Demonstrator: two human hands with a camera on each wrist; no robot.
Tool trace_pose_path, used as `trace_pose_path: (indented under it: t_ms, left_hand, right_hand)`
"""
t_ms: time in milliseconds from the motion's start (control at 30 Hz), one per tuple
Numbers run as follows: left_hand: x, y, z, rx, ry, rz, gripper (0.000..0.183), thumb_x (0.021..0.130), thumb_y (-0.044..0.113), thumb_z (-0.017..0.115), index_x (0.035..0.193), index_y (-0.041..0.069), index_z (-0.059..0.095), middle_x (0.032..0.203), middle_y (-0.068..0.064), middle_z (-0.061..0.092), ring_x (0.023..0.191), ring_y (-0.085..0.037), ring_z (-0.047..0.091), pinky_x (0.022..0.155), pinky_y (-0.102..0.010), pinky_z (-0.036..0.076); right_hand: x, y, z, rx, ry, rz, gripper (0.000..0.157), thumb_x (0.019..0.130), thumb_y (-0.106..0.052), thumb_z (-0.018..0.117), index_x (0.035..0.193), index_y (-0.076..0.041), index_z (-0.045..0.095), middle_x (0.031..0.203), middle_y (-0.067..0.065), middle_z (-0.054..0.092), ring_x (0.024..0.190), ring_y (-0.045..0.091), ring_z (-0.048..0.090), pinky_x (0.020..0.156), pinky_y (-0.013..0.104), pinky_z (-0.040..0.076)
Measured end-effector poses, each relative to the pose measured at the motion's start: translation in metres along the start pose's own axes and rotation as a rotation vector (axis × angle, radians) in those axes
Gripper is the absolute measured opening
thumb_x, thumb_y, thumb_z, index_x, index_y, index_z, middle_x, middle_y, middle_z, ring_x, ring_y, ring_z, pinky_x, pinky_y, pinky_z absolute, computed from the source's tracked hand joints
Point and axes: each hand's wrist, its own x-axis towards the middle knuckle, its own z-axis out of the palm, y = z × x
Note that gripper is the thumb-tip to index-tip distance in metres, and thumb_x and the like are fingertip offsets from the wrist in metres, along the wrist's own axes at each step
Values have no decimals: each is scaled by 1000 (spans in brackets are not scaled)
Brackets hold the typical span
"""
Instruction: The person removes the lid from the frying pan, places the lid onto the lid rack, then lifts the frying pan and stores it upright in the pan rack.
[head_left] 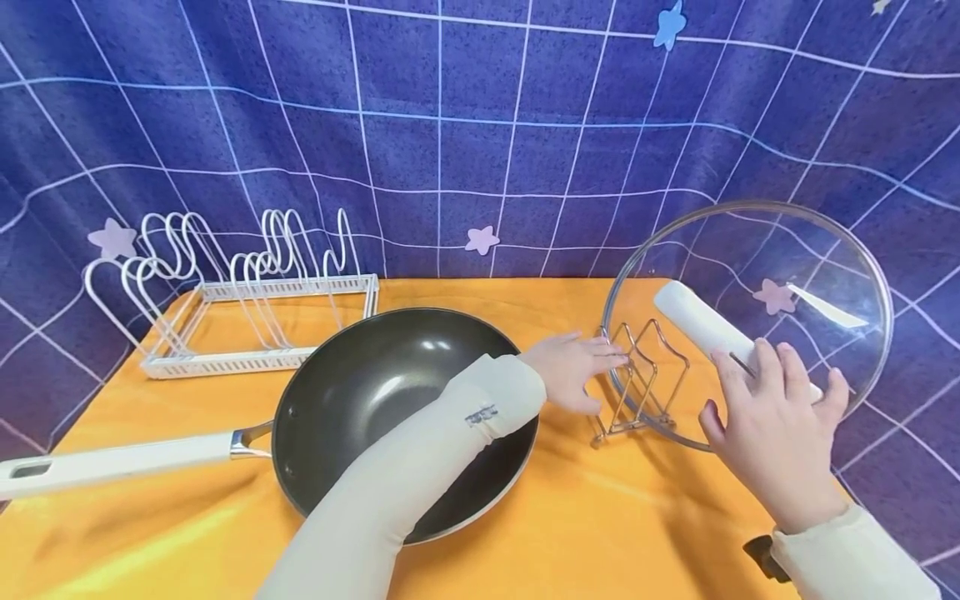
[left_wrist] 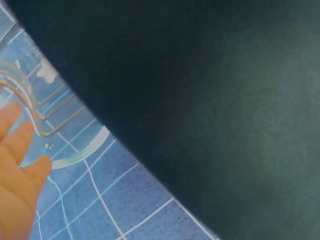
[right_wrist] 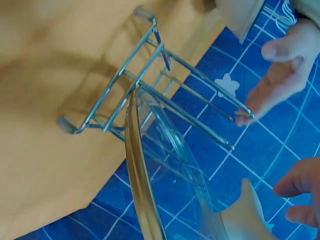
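A large glass lid (head_left: 817, 250) with a metal rim and white handle (head_left: 697, 317) stands on edge in a small wire rack (head_left: 636, 423). My right hand (head_left: 780, 425) is at the handle's lower end, its fingers spread and slightly bent. The right wrist view shows a gap between those fingers (right_wrist: 295, 182) and the handle (right_wrist: 245, 217). Reaching across the wok, my left hand (head_left: 570, 371) has its fingers extended at the rack's left side. In the right wrist view, the left fingertips are close to the rack's wire ends; contact is hard to tell.
A dark wok (head_left: 360, 417) lies under my left forearm, its white handle (head_left: 135, 462) pointing left. Behind it on the left stands a larger white wire rack (head_left: 232, 362). An orange cloth (head_left: 570, 517) covers the table; a blue checked curtain (head_left: 480, 150) hangs behind.
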Motion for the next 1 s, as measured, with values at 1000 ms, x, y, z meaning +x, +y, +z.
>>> trace_pose_path:
  t_ms: [1000]
  left_hand:
    - [-77,-36,-5,126,-27,-164,52,97,36,50,146,21,46,154,0,38,146,-19,25,120,-42,19]
  right_hand:
    - [-10,-54,41,208,-3,-94,44,82,-29,43,112,-4,63,121,31,50,123,54,34,92,79,11]
